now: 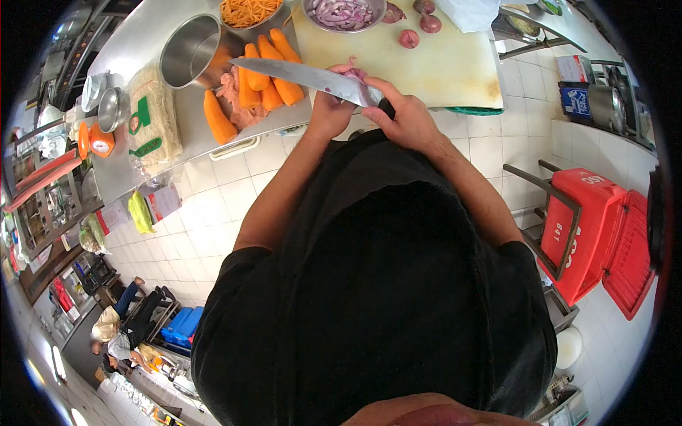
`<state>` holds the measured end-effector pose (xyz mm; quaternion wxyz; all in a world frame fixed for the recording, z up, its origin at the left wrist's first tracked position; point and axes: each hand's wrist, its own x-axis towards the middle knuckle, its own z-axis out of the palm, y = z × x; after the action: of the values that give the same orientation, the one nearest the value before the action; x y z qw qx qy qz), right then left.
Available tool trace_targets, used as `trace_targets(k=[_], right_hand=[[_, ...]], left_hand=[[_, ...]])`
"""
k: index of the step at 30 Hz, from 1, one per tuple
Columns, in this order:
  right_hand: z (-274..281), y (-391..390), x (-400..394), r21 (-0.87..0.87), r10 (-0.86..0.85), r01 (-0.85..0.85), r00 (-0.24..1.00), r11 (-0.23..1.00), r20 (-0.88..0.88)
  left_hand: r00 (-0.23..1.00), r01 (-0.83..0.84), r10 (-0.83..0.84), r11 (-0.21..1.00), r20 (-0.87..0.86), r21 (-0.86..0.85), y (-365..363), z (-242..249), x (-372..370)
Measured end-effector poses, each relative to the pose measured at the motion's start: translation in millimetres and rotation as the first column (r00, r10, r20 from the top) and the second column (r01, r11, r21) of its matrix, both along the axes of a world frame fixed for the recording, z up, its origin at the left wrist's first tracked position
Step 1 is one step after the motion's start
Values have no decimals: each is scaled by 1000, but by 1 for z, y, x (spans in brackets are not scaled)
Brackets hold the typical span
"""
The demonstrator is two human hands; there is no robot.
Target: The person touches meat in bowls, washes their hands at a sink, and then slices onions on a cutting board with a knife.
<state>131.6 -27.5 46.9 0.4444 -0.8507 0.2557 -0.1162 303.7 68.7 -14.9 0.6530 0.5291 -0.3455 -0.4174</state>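
My right hand (406, 119) is wrapped round the dark handle of a large chef's knife (295, 75), its broad blade pointing to the left. Behind the blade, my left hand (331, 115) is closed on a red onion (357, 74), partly hidden by the knife. Both hands are at the near edge of a pale cutting board (440, 71). A metal bowl of sliced red onion (344, 13) stands at the board's far side. Several whole red onions (408, 38) lie to its right. Left of the board, several peeled carrots (219, 117) lie beside orange-pink peelings (233, 91).
An empty steel pot (193, 53) and a bowl of shredded carrot (249, 11) stand at the back left. Farther left are a bag of noodles (153, 117) and an orange scale (99, 140). A red bin (586, 234) stands at right. Other people (117, 330) are at lower left.
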Motion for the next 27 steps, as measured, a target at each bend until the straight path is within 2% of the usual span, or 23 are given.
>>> trace_targets(k=[5,8,9,11,12,15,18,21,23,27], right_hand=[[-13,-1,0,67,-39,37,999,997,25],[-33,0,4,171,-82,37,961,985,265],[-33,-1,2,387,-133,31,962,922,239],[-27,-5,-1,750,-211,25,965,661,154],[-11,0,1,767,-281,84,951,636,129],[-3,-4,0,795,-334,160,941,585,56],[-10,-13,-4,733,-290,150,955,663,67],[-26,-18,-6,669,-325,212,945,713,47],[-35,-23,-8,646,-368,281,930,710,-1],[-63,-44,-23,613,-419,349,908,709,-32]], left_hand=[[1000,20,-20,999,14,31,-1,-3,7],[991,24,-14,997,-131,77,-7,1,5],[999,10,-7,999,-53,50,-8,-2,4],[994,-12,12,1000,105,-7,-12,-11,5],[994,-8,6,1000,108,13,-12,-11,6],[996,7,-11,999,93,48,-12,-13,5],[998,25,-28,998,57,57,-11,-12,1],[996,62,-67,993,55,97,-5,-14,0],[995,95,-97,992,27,86,0,-19,0],[994,53,-44,995,-95,89,9,-19,0]])
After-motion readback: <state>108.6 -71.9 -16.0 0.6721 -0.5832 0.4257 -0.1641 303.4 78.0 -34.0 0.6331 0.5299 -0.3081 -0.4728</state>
